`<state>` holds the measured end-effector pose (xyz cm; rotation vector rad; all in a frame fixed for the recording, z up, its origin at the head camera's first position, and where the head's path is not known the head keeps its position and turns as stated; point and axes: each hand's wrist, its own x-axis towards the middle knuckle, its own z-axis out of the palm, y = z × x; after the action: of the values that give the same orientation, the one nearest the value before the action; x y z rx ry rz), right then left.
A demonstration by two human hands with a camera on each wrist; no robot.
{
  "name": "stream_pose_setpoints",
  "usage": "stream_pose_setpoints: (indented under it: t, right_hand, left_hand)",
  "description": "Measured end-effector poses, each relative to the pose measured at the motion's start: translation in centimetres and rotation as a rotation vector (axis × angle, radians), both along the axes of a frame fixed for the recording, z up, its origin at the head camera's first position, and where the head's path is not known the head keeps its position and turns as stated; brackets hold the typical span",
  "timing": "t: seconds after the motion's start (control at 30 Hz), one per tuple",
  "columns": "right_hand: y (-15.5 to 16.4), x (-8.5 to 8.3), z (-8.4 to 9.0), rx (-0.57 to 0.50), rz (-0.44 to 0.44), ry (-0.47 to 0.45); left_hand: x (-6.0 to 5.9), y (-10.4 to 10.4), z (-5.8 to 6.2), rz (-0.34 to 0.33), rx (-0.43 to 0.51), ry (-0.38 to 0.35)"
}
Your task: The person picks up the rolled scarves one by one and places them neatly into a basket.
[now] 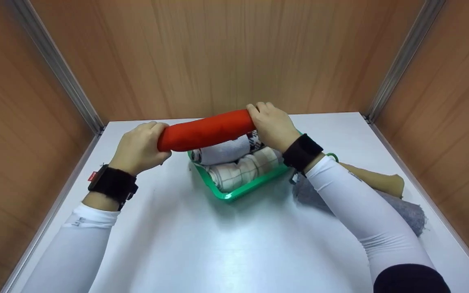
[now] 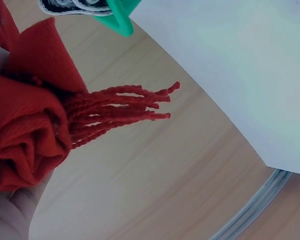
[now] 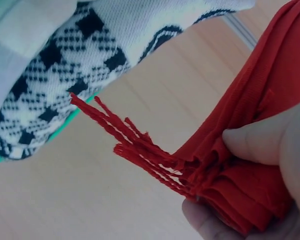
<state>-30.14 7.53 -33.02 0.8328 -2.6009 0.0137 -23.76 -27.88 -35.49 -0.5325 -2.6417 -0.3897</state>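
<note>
A rolled red scarf (image 1: 208, 130) is held up across the head view, tilted a little higher at its right end. My left hand (image 1: 140, 148) grips its left end, and my right hand (image 1: 273, 126) grips the right end. Twisted fringe (image 2: 125, 107) hangs out beside the rolled end in the left wrist view. In the right wrist view the thumb (image 3: 260, 140) presses on the folds near more fringe. Below the scarf stands a green basket (image 1: 228, 196) holding a checked cream roll (image 1: 242, 169), a pale grey-white roll (image 1: 224, 151) and a black-and-white patterned cloth (image 3: 65, 75).
An olive-brown roll (image 1: 381, 181) and a fuzzy grey roll (image 1: 405, 211) lie right of the basket, partly behind my right forearm. The white table (image 1: 218, 252) is bounded by wood-patterned panels (image 1: 234, 57) at the back and both sides.
</note>
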Motion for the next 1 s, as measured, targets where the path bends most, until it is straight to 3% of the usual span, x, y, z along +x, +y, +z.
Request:
stream_pose_setpoints:
  t: [0.73, 1.0]
  right_hand:
    - [2.8, -3.5, -0.2, -0.087, 0.009, 0.022]
    - [4.1, -4.8, -0.4, -0.129, 0.020, 0.026]
  left_hand:
    - [-1.6, 3.1, 0.3, 0.013, 0.051, 0.022]
    - [-2.4, 4.6, 0.2, 0.008, 0.046, -0.004]
